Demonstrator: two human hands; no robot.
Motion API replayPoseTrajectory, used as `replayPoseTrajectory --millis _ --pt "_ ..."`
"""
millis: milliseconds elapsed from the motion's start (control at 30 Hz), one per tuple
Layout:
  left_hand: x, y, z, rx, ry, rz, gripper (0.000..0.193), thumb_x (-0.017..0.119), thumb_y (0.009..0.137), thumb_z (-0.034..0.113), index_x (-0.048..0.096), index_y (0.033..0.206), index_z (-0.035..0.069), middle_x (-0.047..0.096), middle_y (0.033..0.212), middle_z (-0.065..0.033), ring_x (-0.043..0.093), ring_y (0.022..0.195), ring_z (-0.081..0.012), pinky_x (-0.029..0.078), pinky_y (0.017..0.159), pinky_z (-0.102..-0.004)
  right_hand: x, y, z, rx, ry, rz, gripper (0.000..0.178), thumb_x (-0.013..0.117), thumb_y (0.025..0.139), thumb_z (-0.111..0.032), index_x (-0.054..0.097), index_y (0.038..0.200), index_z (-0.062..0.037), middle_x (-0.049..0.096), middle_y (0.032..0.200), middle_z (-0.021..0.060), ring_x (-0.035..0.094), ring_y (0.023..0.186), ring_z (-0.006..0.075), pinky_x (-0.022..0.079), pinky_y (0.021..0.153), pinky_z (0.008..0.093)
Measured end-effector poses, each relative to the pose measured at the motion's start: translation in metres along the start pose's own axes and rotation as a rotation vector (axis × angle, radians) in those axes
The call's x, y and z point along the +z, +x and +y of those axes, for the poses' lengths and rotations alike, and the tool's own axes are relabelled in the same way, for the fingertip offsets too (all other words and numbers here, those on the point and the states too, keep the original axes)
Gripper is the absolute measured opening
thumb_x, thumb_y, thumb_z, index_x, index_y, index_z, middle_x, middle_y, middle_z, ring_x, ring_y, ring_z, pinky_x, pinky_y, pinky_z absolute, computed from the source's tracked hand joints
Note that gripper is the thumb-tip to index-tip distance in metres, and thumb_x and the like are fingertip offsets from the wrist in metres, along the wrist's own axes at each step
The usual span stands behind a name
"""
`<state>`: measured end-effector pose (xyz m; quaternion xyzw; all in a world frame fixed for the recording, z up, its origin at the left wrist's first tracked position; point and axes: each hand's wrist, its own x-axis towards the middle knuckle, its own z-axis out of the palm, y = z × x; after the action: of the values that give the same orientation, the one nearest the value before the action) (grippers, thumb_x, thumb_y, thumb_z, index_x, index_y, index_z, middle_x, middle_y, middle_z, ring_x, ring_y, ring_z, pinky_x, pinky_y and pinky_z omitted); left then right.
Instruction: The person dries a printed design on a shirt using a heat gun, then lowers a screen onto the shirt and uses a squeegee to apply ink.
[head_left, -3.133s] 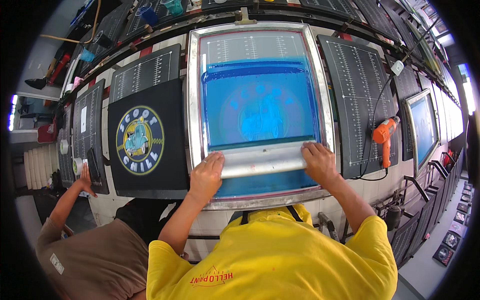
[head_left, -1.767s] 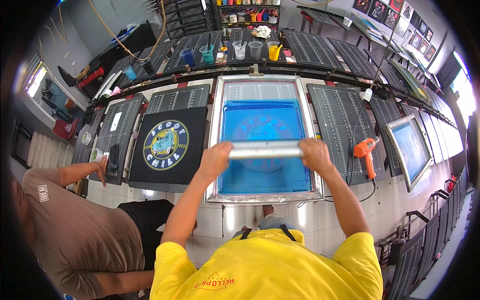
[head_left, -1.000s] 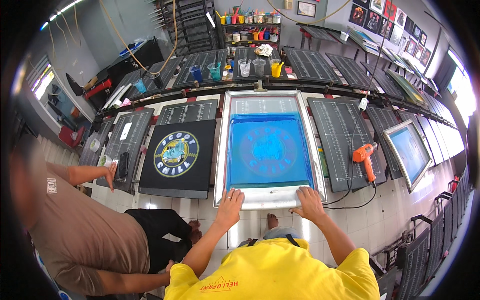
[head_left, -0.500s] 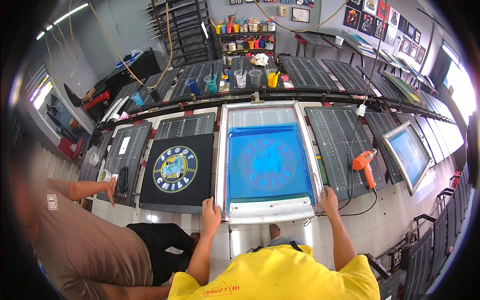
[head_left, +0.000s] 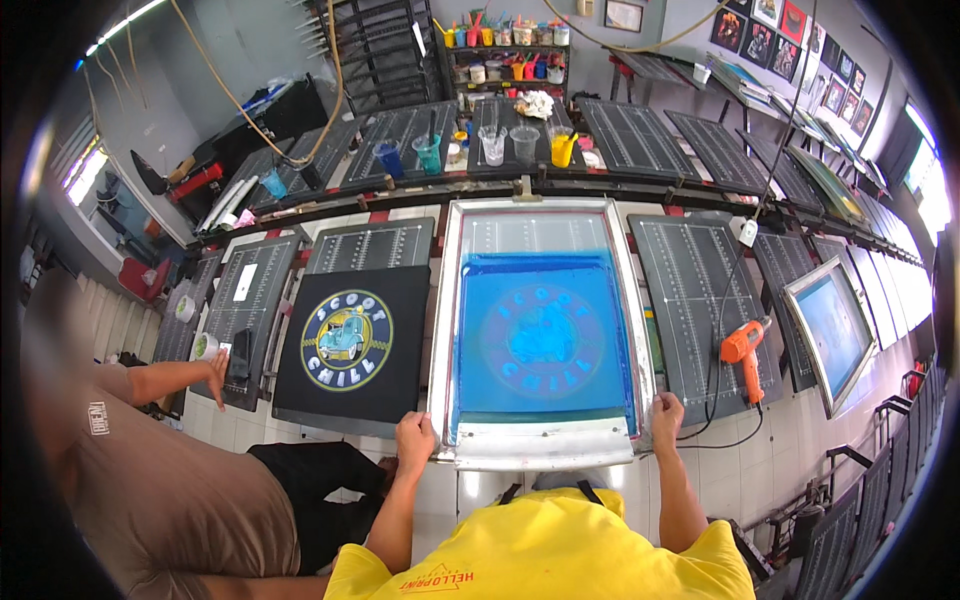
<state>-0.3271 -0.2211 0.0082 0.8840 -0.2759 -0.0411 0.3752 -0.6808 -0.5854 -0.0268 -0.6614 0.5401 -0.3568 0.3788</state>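
A silkscreen frame point(head_left: 449, 330) with silver metal edges lies in front of me, its mesh point(head_left: 540, 390) coated in bright blue. A round emblem shows through the blue. Along the near end runs a wide silver bar point(head_left: 540, 447). At the near left corner, my left hand point(head_left: 415, 440) is closed on the frame's edge. My right hand point(head_left: 667, 416) grips the right edge, fingers curled. To the left, a black shirt point(head_left: 395, 385) printed with a round scooter emblem is stretched over a board. What lies under the screen is mostly hidden.
An orange heat gun point(head_left: 743, 350) with a trailing cord rests on the board at right; another screen point(head_left: 835, 325) leans beyond it. Cups of ink point(head_left: 429, 154) stand across the far rail. A co-worker's hand point(head_left: 214, 375) touches the left board beside a phone point(head_left: 240, 352).
The view has shifted slightly, and the screen's near end appears lower and larger. Both my hands stay at the frame's near sides. The co-worker's hand remains on the left board.
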Motion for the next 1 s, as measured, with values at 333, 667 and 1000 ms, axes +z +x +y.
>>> replayPoseTrajectory --millis 333,667,1000 --pt "-0.012 0.020 0.001 -0.163 -0.082 -0.151 0.028 0.065 0.091 0.021 0.072 0.094 -0.005 0.070 0.077 -0.0214 0.070 0.070 -0.0302 0.051 0.067 -0.0391 0.009 0.008 0.000 0.031 -0.176 0.017 0.034 0.052 0.097 -0.025 0.067 0.103 0.0048 0.068 0.094 0.0237 0.064 0.088 0.0370 0.048 0.082 0.0447" --pt "0.006 0.012 -0.013 -0.188 -0.288 -0.003 0.034 0.064 0.093 0.024 0.071 0.095 -0.009 0.071 0.077 -0.0142 0.066 0.072 -0.0201 0.049 0.069 -0.0351 0.008 0.014 -0.007 0.120 -0.224 -0.057 0.051 0.049 0.094 -0.037 0.067 0.091 0.0097 0.065 0.088 0.0338 0.064 0.087 0.0497 0.047 0.080 0.0522" --pt "0.006 -0.015 -0.012 -0.165 -0.359 0.166 0.036 0.061 0.092 0.026 0.070 0.093 -0.009 0.071 0.079 -0.0194 0.068 0.073 -0.0263 0.049 0.069 -0.0397 -0.014 -0.010 -0.023 0.204 -0.154 -0.074 0.045 0.052 0.095 -0.036 0.069 0.094 0.0055 0.067 0.092 0.0301 0.067 0.094 0.0438 0.048 0.080 0.0490"
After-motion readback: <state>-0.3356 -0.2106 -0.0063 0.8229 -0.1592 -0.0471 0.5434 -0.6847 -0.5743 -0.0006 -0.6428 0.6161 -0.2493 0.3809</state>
